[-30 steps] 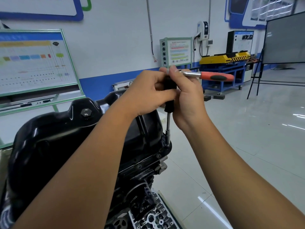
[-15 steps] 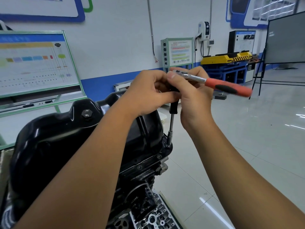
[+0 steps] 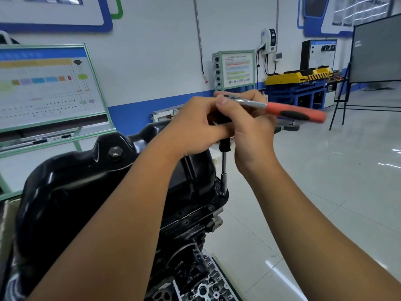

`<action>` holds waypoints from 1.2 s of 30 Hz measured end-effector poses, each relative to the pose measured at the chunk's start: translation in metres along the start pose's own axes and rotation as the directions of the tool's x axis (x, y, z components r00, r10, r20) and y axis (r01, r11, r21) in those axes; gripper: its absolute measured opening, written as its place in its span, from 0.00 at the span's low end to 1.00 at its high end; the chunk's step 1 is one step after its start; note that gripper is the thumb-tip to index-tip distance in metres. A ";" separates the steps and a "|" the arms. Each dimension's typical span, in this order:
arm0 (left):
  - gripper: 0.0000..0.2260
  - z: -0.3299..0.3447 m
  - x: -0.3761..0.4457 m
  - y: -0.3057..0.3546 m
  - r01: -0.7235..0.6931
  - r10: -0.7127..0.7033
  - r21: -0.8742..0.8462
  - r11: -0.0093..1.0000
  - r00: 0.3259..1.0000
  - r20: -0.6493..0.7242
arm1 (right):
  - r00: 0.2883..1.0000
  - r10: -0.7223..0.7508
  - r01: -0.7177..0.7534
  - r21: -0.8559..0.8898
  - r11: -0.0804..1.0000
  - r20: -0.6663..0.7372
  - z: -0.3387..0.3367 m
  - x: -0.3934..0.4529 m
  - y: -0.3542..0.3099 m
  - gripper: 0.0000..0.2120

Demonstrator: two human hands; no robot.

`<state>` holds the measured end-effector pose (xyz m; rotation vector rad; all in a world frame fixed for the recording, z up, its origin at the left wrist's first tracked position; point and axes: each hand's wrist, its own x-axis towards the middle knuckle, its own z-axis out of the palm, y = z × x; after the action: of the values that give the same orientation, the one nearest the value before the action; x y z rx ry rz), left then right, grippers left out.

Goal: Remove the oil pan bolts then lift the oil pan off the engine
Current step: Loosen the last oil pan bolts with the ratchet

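Observation:
A glossy black oil pan sits on top of the upturned engine, with a hex drain plug on its upper face. A ratchet with an orange handle stands on a long extension whose socket rests on a bolt at the pan's right flange. My left hand wraps the black top of the extension. My right hand holds the ratchet head, thumb on top. More flange bolts show below.
A green-framed training board stands behind the engine on the left. A small display panel, a blue and yellow bench and a dark board on an easel stand at the back right. Pale tiled floor spreads to the right.
The orange ratchet handle has swung down and toward me, to the right. Both hands stay on the tool, and the socket remains on the same flange bolt.

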<state>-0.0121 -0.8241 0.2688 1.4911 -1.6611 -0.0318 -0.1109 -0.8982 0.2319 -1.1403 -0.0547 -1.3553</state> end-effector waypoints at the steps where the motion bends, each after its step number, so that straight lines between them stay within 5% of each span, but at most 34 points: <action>1: 0.15 -0.001 0.000 -0.002 0.009 -0.009 -0.026 1.000 1.000 0.012 | 0.996 0.079 -0.081 0.055 0.995 0.042 0.003 0.000 -0.002 0.04; 4: 0.14 -0.001 0.001 -0.002 0.029 -0.028 0.002 1.000 0.999 -0.035 | 0.982 0.181 -0.186 0.123 0.975 0.050 0.004 0.000 -0.003 0.11; 6: 0.13 0.003 0.000 0.000 0.022 -0.014 0.077 0.997 0.995 -0.102 | 1.000 0.016 -0.016 -0.027 1.000 -0.003 0.001 0.001 -0.003 0.04; 9: 0.09 0.004 -0.001 0.004 0.016 0.005 0.142 0.990 0.989 -0.146 | 0.996 -0.090 0.088 -0.166 0.982 -0.002 0.000 0.003 -0.003 0.11; 13: 0.06 -0.001 0.000 0.001 0.025 -0.025 -0.019 1.000 1.000 -0.013 | 0.964 0.255 -0.265 0.191 0.945 0.077 0.001 0.004 -0.006 0.07; 15: 0.06 -0.001 0.000 0.000 0.008 -0.008 -0.007 1.000 1.000 -0.023 | 0.966 0.253 -0.260 0.207 0.943 0.061 0.001 0.002 -0.006 0.10; 18: 0.13 0.001 0.002 -0.001 0.006 -0.004 0.019 1.000 0.997 -0.078 | 0.997 -0.043 0.036 -0.113 0.993 -0.063 -0.001 0.000 -0.006 0.10; 20: 0.14 0.000 0.002 0.001 -0.014 0.015 0.022 1.000 0.998 -0.056 | 0.993 -0.106 0.084 -0.286 0.955 -0.061 -0.003 0.003 -0.004 0.12; 25: 0.10 -0.003 -0.001 -0.002 -0.024 0.023 -0.053 0.998 1.000 -0.021 | 0.935 0.328 -0.349 0.201 0.915 0.132 0.003 0.004 -0.010 0.07; 27: 0.10 0.000 -0.001 -0.002 -0.031 0.030 -0.017 0.999 0.996 -0.079 | 0.962 0.248 -0.265 0.166 0.950 0.115 0.002 0.001 -0.007 0.07; 31: 0.11 0.002 0.000 0.004 -0.020 0.021 0.008 1.000 0.995 -0.100 | 0.987 -0.158 0.152 -0.331 0.931 0.007 -0.002 -0.001 -0.005 0.13; 33: 0.13 0.000 0.000 0.003 -0.029 0.028 -0.046 0.999 0.999 -0.024 | 0.996 -0.087 0.090 -0.244 0.966 0.020 -0.001 -0.002 -0.006 0.11; 36: 0.14 -0.003 -0.001 0.001 -0.014 0.012 -0.054 0.998 0.999 -0.039 | 0.973 0.197 -0.206 0.072 0.976 0.122 0.006 -0.002 -0.008 0.04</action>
<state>-0.0116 -0.8216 0.2706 1.4317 -1.6267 -0.0401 -0.1141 -0.8910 0.2380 -1.1196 -0.0759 -1.0975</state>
